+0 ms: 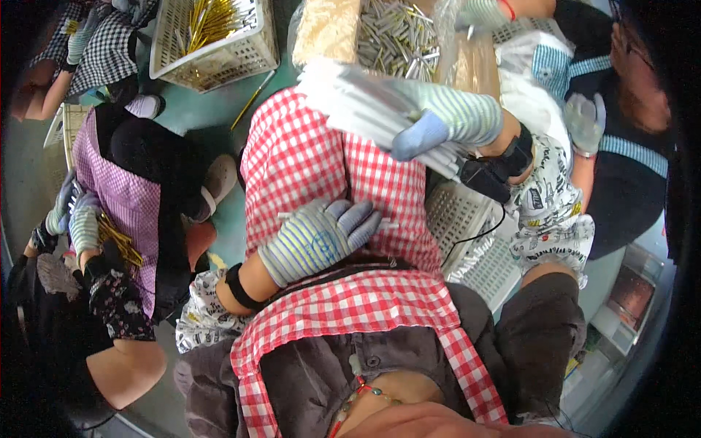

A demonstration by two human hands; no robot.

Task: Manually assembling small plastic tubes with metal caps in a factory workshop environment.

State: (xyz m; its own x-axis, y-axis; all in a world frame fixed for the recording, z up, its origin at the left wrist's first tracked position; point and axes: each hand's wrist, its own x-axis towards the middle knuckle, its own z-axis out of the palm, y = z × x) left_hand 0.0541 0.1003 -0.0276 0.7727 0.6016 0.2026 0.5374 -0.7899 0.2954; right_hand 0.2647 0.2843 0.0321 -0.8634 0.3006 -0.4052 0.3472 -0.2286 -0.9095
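Note:
My right hand point(456, 120), in a striped knit glove with bluish fingertips, is closed round a thick bundle of slim white sticks point(358, 102). It holds them above my right knee; their far ends are smeared by motion. My left hand point(314, 237), gloved alike, lies palm down on the red checked apron point(292, 157) over my lap. Its fingers are stretched out over one or more white sticks point(388, 225), whose ends show at both sides of the hand. The palm is hidden.
Ahead, a box of short silver and gold tubes point(398, 40) stands beside a white basket point(212, 66) with gold sticks. A pale basket point(460, 219) is right of my lap. Co-workers sit left and right; one left co-worker's gloved hand point(84, 223) is near gold sticks. A gold stick point(252, 101) lies on the floor.

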